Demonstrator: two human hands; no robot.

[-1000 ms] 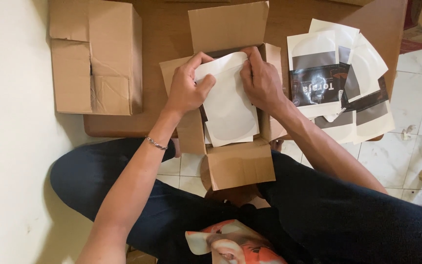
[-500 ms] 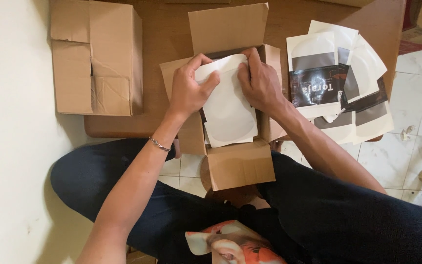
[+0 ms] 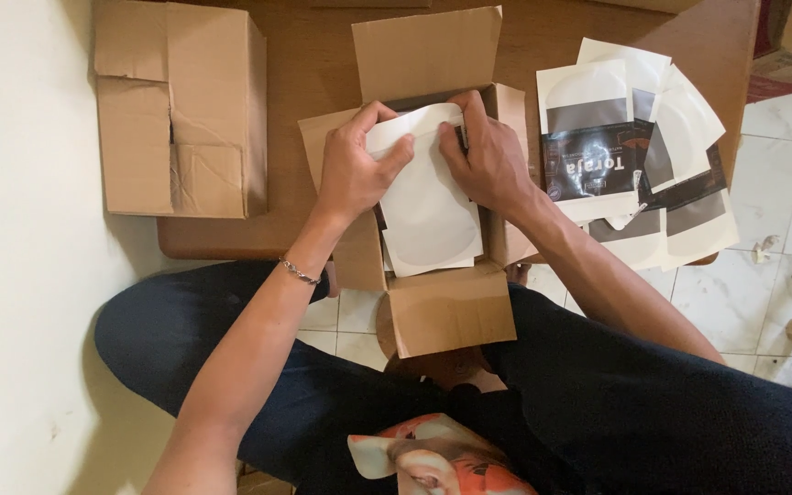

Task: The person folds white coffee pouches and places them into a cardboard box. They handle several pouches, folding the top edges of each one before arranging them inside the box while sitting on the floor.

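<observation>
A white pouch is held inside the open cardboard box at the centre of the view. It is gripped at its upper edge by both hands: the left hand is clamped on the top left corner, thumb across the face, and the right hand is pressed on the top right corner with fingers curled together. At 9 o'clock from the open box a closed cardboard box is seen on the wooden table. At 3 o'clock a fanned pile of pouches is laid, white with grey and black bands, one bearing a dark printed label.
</observation>
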